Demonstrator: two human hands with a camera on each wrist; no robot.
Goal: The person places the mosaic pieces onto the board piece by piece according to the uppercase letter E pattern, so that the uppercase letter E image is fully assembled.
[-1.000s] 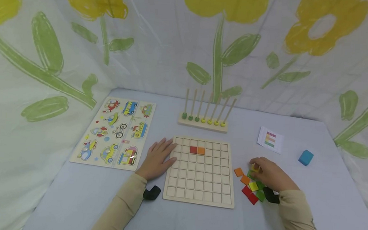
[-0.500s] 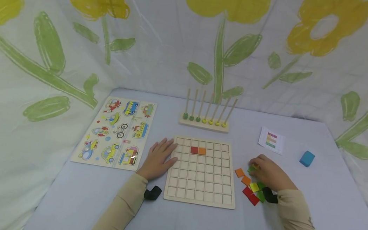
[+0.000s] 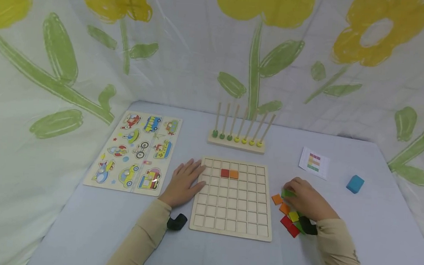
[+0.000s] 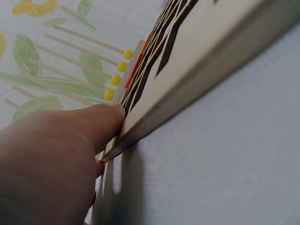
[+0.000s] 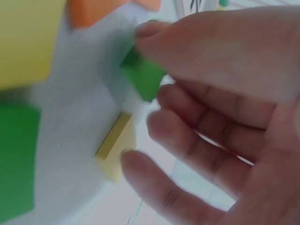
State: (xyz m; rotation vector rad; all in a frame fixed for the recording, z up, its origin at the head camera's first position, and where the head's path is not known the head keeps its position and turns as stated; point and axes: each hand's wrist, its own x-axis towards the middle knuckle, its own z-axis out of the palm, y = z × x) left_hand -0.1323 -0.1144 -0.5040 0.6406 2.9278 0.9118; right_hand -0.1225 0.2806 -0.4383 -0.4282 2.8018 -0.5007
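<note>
A green tile (image 5: 145,77) is pinched between the thumb and index finger of my right hand (image 3: 308,198), right of the wooden grid board (image 3: 231,227). In the right wrist view a yellow tile (image 5: 115,145) lies by the fingertips. Under and beside that hand are more loose tiles, among them orange (image 3: 277,199), red (image 3: 293,230) and yellow (image 3: 293,216) ones. My left hand (image 3: 182,183) rests at the board's left edge with fingers extended, and its thumb (image 4: 105,123) touches the rim. On the board, a red tile (image 3: 225,173) and an orange tile (image 3: 233,174) sit side by side.
Behind the board stands a peg rack (image 3: 236,142) with green and yellow beads. A vehicle picture puzzle (image 3: 132,152) lies at left. At right are a printed pattern card (image 3: 314,162) and a blue block (image 3: 355,184). A flower-printed sheet (image 3: 187,66) hangs behind.
My right hand has moved slightly left over the loose tiles, and the green tile now shows at its fingertips. The left hand stays at the board's edge. The head view has shifted slightly.
</note>
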